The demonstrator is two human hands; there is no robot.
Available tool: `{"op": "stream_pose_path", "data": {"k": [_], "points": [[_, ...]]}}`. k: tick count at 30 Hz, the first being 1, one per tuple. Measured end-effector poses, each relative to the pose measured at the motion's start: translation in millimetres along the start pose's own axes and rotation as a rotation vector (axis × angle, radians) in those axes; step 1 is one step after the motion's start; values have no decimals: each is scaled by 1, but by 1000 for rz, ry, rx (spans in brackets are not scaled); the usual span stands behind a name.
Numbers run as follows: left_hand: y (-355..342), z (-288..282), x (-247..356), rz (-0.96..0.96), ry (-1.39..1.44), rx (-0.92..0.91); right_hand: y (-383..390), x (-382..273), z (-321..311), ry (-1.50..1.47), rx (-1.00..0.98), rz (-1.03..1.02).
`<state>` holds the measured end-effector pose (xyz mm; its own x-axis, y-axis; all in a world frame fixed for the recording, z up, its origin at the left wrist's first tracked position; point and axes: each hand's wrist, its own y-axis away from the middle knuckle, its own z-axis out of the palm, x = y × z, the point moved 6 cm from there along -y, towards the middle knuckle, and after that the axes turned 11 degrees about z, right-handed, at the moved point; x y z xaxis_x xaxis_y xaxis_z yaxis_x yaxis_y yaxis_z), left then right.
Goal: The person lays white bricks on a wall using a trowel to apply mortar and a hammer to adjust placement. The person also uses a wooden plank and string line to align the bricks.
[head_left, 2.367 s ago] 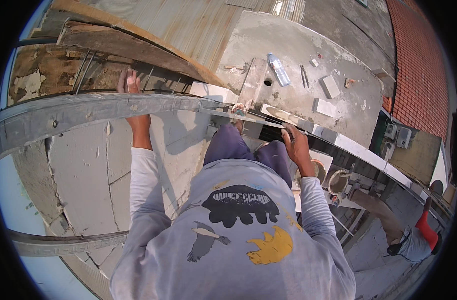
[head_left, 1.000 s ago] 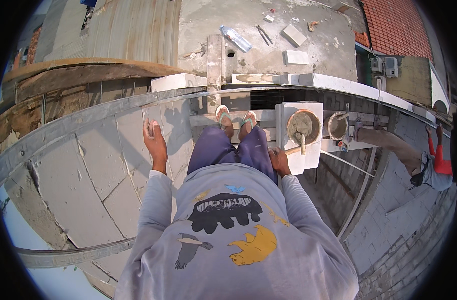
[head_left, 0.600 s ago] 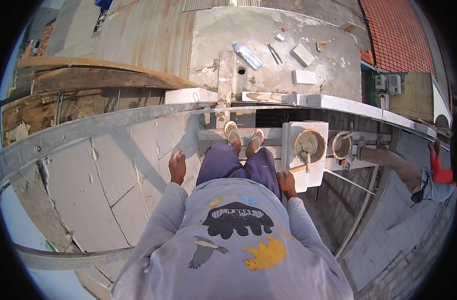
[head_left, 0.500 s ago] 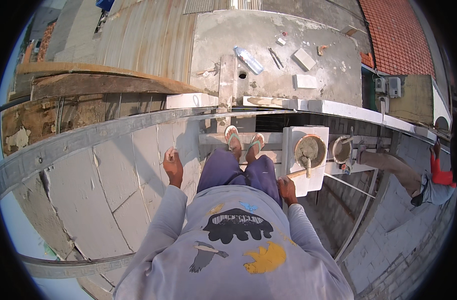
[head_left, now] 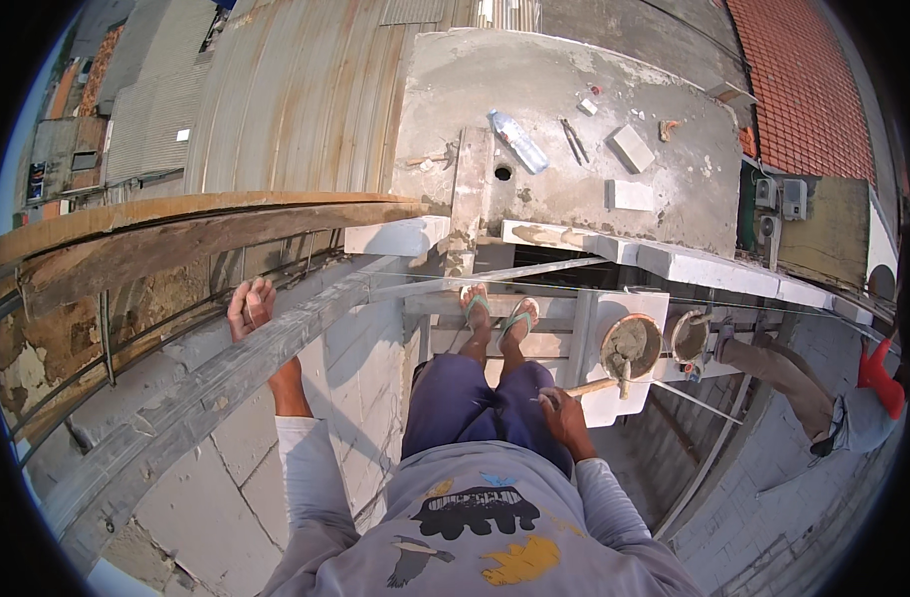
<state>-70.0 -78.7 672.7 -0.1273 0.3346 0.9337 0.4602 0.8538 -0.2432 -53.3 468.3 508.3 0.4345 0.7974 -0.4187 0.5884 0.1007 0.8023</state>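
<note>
we list: left hand (head_left: 251, 307), half-curled, right hand (head_left: 564, 416), loosely curled, grips unclear; wooden handle (head_left: 594, 387) near white block's (head_left: 602, 408) left edge, which a nudge could dislodge.

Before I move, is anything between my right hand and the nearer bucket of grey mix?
Yes. A wooden handle lies over the white block, between your right hand and that bucket. A greyish handle also sticks over its near rim. Whether your hand touches the wooden one is unclear.
</note>
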Motion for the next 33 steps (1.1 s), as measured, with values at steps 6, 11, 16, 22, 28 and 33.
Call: {"op": "stream_pose_path", "data": {"k": [6,11,16,22,28,33], "points": [[-56,22,22,273,90,68,3,-84,-22,18,-38,-74],[-75,31,34,292,-7,123,4,-107,-32,79,-60,-49],[-76,39,39,211,39,149,10,-133,-37,88,-92,-125],[-78,40,44,216,15,133,10,-141,-44,100,-121,-99],[-86,28,35,252,66,72,2,-150,-81,220,-126,-205],[-90,39,51,224,128,12,-8,-169,-122,185,-138,-262]]}}
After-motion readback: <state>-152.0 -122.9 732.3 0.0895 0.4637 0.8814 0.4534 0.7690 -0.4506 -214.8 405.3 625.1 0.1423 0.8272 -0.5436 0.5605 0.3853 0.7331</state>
